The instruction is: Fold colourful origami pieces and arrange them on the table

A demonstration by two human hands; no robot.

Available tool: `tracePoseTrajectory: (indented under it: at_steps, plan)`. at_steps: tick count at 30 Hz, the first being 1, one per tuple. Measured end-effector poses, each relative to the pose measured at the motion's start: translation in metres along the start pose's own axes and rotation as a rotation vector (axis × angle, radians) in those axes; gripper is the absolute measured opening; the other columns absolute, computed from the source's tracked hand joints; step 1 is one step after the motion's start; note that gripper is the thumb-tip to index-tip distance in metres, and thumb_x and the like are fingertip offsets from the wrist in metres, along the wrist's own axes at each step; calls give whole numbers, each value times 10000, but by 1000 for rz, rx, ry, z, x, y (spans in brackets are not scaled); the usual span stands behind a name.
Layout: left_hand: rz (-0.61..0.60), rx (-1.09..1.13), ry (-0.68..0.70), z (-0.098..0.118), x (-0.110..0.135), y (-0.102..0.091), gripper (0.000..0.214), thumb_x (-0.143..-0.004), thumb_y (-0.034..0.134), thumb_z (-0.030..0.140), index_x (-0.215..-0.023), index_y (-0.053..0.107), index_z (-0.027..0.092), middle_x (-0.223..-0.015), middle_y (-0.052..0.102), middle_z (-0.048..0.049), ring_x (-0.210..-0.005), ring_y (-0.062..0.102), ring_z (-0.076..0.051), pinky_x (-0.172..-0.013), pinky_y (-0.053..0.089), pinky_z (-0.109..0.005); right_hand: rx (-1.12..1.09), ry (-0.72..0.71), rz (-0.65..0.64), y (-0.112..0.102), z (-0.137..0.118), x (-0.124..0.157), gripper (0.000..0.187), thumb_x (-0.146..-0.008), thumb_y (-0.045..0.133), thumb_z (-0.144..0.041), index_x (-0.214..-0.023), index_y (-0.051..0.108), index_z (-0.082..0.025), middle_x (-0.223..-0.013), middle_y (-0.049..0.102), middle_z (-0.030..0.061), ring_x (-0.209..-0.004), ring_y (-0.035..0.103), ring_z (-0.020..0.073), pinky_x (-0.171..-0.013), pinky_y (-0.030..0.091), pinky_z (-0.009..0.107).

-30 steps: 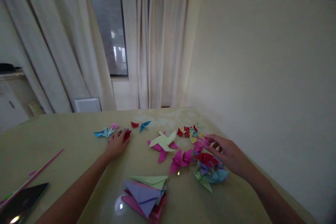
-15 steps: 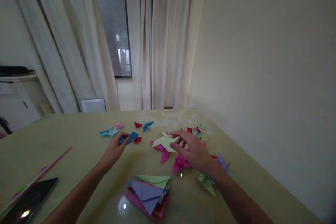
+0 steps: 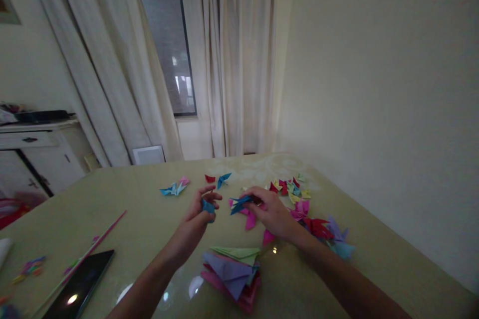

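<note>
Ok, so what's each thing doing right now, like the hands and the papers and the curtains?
Left hand: fingers pinching a small blue folded paper piece.
Right hand: fingers holding a blue pointed folded paper shape.
Pile of purple, green and pink folded papers: stacked, untouched.
Black flat tablet: lying flat, screen dark.
Cream fabric curtains: parted, window showing.
White cupboard drawer: shut.

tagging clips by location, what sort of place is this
Likely a room in a home: a curtained window, a white cabinet, and a table strewn with folded paper pieces.
</note>
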State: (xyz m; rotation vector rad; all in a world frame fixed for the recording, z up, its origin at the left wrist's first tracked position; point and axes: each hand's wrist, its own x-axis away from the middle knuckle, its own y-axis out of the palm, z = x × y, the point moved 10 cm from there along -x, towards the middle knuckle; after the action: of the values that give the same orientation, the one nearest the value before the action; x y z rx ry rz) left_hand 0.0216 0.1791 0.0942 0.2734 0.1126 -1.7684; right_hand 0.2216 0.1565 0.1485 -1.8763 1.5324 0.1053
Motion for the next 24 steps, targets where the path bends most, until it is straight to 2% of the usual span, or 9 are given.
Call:
tracePoseTrajectory:
  at_steps: [3,6,8,10,12,15,19,22,24]
  plan:
    - [-173,-114,70,-1,-19,49,708,-889,671,237,-1542,402,287,-1337,658,-121,-1172,657,-240,-1023,531,-433,135,81,32,-30,17,49,196,-934,664,-250,-1088,784,-249,-1075,793,80,-1011,731,266,-918,573,400]
    - [-382,-172,152,-1,-34,116,858,-906,689,206,-1645,258,273,-1431,631,-170,-1232,678,-259,-1031,556,-472,201,150,62,-59,28,96,237,-929,628,-262,-1103,788,-278,-1081,792,83,-1002,745,284,-891,600,421]
    - [-440,-227,213,-2,-41,150,883,-892,695,161,-1653,264,282,-1412,662,-158,-1189,712,-250,-988,588,-449,223,184,91,-76,28,120,254,-936,608,-275,-1117,786,-290,-1108,790,88,-1014,750,289,-875,613,418]
    - [-456,-273,248,-6,-44,175,860,-877,710,133,-1631,326,288,-1338,722,-126,-1131,741,-246,-962,601,-430,244,209,123,-89,24,137,261,-941,598,-277,-1127,780,-301,-1109,789,86,-1008,753,286,-864,617,414]
    - [-461,-305,254,-11,-44,190,843,-863,732,117,-1605,375,295,-1292,757,-105,-1116,748,-256,-959,595,-419,264,232,154,-98,20,148,260,-941,594,-269,-1123,777,-305,-1075,786,79,-980,752,281,-858,617,415]
    - [-452,-410,272,-12,-45,202,856,-853,765,127,-1601,380,288,-1275,767,-105,-1105,742,-280,-966,569,-419,261,238,184,-104,14,158,265,-942,588,-241,-1128,769,-293,-1098,777,86,-1037,738,282,-921,602,427]
    - [-419,-601,294,-6,-71,215,824,-955,705,260,-1652,267,260,-1273,751,-121,-1121,721,-281,-994,526,-414,212,208,226,-108,8,157,303,-955,574,-190,-1170,758,-297,-1198,747,90,-1173,690,271,-1036,548,433]
    - [-432,-798,250,-15,-101,229,796,-1017,621,393,-1678,220,203,-1460,646,-206,-1294,652,-313,-1065,485,-429,179,189,236,-110,5,145,313,-954,570,-171,-1176,758,-288,-1225,717,93,-1187,672,265,-1032,541,428]
    - [-488,-971,182,-33,-114,232,918,-952,674,563,-1675,265,170,-1611,488,-281,-1440,535,-411,-1120,449,-503,158,179,235,-113,4,136,322,-944,565,-161,-1178,757,-274,-1193,706,93,-1128,683,254,-978,555,407]
